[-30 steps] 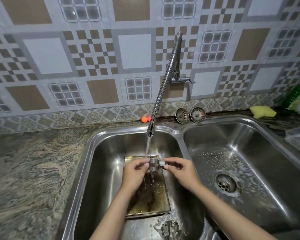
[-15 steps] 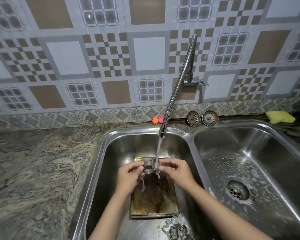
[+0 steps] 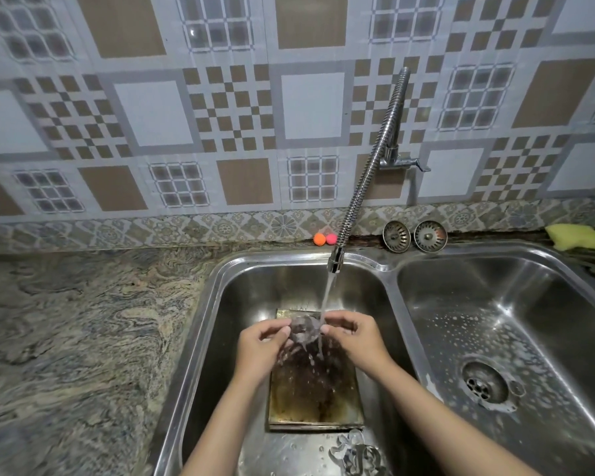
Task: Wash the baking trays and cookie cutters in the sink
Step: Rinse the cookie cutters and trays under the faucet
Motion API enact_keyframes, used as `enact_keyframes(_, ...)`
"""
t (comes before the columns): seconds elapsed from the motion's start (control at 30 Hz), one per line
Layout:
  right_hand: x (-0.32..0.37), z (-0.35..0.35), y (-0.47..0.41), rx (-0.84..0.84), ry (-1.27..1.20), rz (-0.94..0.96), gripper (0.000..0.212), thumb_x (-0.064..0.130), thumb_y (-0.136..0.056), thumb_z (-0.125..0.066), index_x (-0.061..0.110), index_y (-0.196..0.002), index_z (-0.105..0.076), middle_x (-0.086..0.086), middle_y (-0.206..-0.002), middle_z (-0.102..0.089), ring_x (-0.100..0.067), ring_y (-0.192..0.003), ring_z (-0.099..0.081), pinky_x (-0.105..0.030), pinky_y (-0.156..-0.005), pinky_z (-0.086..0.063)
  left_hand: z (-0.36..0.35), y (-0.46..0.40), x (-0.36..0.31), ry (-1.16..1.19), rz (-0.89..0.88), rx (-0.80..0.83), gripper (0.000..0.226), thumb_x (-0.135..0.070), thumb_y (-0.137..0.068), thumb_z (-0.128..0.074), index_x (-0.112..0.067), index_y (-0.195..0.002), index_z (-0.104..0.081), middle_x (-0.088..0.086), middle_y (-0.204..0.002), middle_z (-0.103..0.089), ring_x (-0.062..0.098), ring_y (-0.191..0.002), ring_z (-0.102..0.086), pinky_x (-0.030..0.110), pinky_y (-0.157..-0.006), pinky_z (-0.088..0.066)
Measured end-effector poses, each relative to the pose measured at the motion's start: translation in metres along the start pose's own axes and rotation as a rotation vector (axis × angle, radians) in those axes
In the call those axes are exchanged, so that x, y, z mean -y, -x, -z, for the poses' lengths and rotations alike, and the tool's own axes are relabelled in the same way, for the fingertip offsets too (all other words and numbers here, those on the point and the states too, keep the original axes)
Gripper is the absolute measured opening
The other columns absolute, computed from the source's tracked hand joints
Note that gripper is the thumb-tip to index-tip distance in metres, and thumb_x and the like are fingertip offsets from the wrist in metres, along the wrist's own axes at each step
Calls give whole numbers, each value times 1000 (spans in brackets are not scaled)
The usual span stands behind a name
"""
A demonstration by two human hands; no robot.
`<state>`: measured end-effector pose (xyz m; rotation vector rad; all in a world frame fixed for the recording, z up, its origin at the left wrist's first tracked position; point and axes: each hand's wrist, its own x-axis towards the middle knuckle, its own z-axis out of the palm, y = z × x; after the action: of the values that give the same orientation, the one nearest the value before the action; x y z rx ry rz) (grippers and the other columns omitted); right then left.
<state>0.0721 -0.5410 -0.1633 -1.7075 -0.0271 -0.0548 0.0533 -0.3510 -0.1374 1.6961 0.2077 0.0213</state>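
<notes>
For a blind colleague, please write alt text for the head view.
Two hands, left hand and right hand, hold a metal cookie cutter under running water from a flexible faucet. Below it, a stained baking tray lies in the left sink basin.

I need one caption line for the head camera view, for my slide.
Both hands, left hand and right hand, hold a cookie cutter under the running tap, above a stained baking tray.

Patterned tile wall (image 3: 299, 108) (beige, white, checkered) rises behind a swirled granite counter (image 3: 83, 338).
</notes>
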Motion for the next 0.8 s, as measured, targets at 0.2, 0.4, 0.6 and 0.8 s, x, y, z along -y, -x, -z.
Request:
enact_keyframes(0.2,-2,18,0,-37,17,0,25,6,-78,-75,23,-97,-72,9,-97,-72,-2,-91,-68,-17,-82,-53,-24,-1,-4,44,12,31,16,4,-85,-63,-5,-96,-71,4,-88,-70,3,-68,-69,11,-63,-52)
enact_keyframes(0.4,-9,33,0,-80,20,-13,25,3,-78,-75,19,-96,-73,-1,-97,-73,-12,-90,-69,-20,-82,-54,-40,-3,-3,84,71,80,15,1,-86,-63,-10,-94,-71,6,-88,-72,8,-71,-69,11,-60,-50)
enact_keyframes(0.6,-8,38,0,-90,19,-30,25,4,-78,-75,23,-94,-72,-1,-95,-73,-14,-87,-68,-23,-81,-54,-46,-6,-6,111,135,94,15,-1,-88,-61,-7,-98,-71,10,-81,-72,10,-62,-68,15,-51,-48)
enact_keyframes(0.8,-5,33,-1,-81,33,-21,27,4,-78,-75,27,-91,-72,1,-93,-73,-12,-86,-69,-22,-81,-54,-41,-5,-9,121,142,81,15,-2,-89,-60,-9,-97,-71,6,-79,-71,10,-66,-68,16,-58,-53)
